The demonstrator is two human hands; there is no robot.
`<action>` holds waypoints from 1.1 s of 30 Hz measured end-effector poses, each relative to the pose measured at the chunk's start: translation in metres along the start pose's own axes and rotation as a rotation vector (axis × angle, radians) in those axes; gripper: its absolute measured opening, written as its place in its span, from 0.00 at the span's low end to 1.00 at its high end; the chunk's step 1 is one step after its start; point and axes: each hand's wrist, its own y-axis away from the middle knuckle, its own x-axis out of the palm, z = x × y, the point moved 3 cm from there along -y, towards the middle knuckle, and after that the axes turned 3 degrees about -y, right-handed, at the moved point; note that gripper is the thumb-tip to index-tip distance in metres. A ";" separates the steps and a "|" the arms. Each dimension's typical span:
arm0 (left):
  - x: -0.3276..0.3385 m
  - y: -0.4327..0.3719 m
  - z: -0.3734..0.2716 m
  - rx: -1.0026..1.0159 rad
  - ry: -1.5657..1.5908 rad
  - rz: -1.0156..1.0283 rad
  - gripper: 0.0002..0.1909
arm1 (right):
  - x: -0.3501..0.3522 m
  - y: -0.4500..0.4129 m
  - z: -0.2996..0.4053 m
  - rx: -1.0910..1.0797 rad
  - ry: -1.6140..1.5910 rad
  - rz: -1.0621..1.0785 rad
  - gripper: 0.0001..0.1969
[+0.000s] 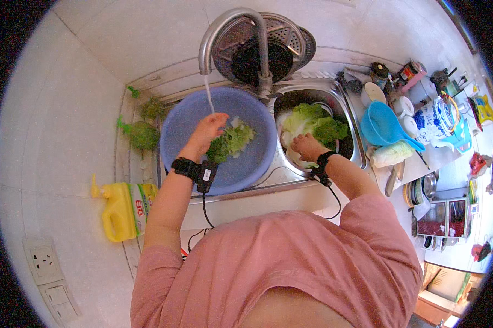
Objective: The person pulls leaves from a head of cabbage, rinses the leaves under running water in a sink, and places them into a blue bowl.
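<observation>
Water runs from a curved metal faucet [232, 18] into a blue plastic basin [181, 119]. My left hand [210, 130] is in the stream above the basin, its fingers partly curled; whether it holds anything is unclear. Torn green leaves [233, 141] lie in the basin just beside it. My right hand [308, 147] reaches into the steel sink bowl [348, 104] on the right, fingers bent against the pale lower part of large leafy green leaves [312, 121]. Its fingertips are partly hidden, so a grip cannot be made out.
A yellow pump jug [119, 211] stands at the left, near bagged green items [142, 133]. Right of the sink are a blue plastic dipper [379, 123], a pale cabbage-like head [392, 155], a knife [392, 180] and a blue-and-white teapot [432, 119]. A round metal rack [287, 35] leans behind the faucet.
</observation>
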 end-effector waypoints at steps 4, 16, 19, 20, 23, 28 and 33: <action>-0.005 -0.003 0.007 0.010 -0.010 0.010 0.15 | 0.005 0.001 -0.013 -0.020 -0.074 -0.054 0.15; 0.006 0.012 -0.040 0.177 0.096 0.111 0.19 | -0.185 0.058 -0.035 0.065 -0.398 -0.520 0.12; 0.015 0.021 -0.071 0.257 0.082 0.137 0.18 | -0.229 0.040 -0.012 0.069 -0.613 -0.618 0.13; 0.017 0.024 -0.081 0.351 0.025 0.136 0.20 | -0.235 0.027 -0.005 0.049 -0.670 -0.612 0.14; 0.021 0.028 -0.099 0.502 -0.080 0.024 0.19 | -0.247 -0.011 0.024 -0.125 -0.832 -0.678 0.14; -0.006 0.033 -0.106 0.573 -0.511 -0.370 0.14 | -0.249 -0.053 0.054 -0.200 -1.016 -0.672 0.13; -0.024 0.041 -0.101 0.458 -0.429 -0.441 0.13 | -0.243 -0.078 0.070 -0.308 -1.088 -0.780 0.13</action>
